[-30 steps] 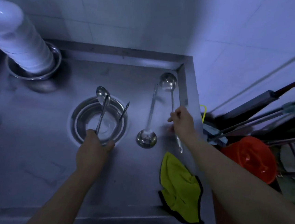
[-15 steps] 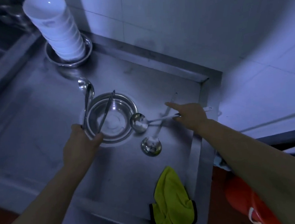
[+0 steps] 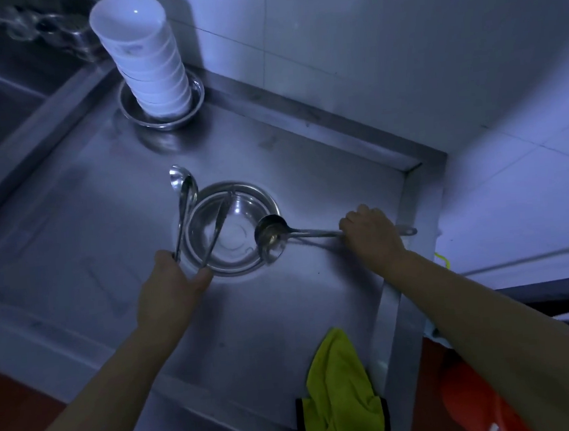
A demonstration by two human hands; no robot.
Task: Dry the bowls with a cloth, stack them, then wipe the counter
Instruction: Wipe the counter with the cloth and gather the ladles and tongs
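Altogether two ladles point(image 3: 270, 232), one cloth point(image 3: 340, 392)

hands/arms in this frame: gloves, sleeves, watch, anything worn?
Nothing worn that shows. The left hand and right hand are bare, no gloves, rings or watch visible. Both forearms are bare to the frame edge, no sleeves in view. Dim bluish light limits detail.

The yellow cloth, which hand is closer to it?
Right. The right hand grips ladle handles up beyond the yellow cloth, on its side of the counter. The left hand holds utensils by the metal bowl, farther across.
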